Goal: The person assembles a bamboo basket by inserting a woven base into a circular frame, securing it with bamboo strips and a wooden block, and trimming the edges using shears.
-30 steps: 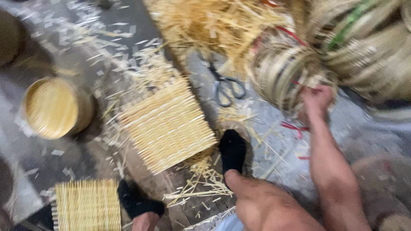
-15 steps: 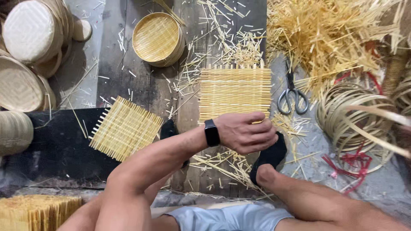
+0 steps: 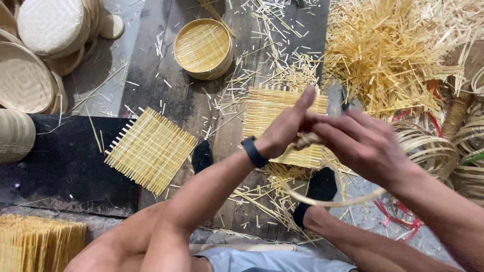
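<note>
Left hand (image 3: 285,133) and right hand (image 3: 360,143) meeting at frame centre, fingers of both clamped on a thin curved pale bamboo strip (image 3: 333,201) looping below them, square woven bamboo mat (image 3: 269,111) beneath, round woven basket (image 3: 203,48) at upper centre, second square mat (image 3: 150,149) centre left

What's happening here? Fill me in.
A person sits on the floor over dark wooden boards and works a thin bamboo strip with both bare hands. The left hand and the right hand meet above a square woven mat, pinching the strip where it loops down. Another square mat lies to the left, a round woven tray above it, and loose bamboo slivers are piled at the right.
</note>
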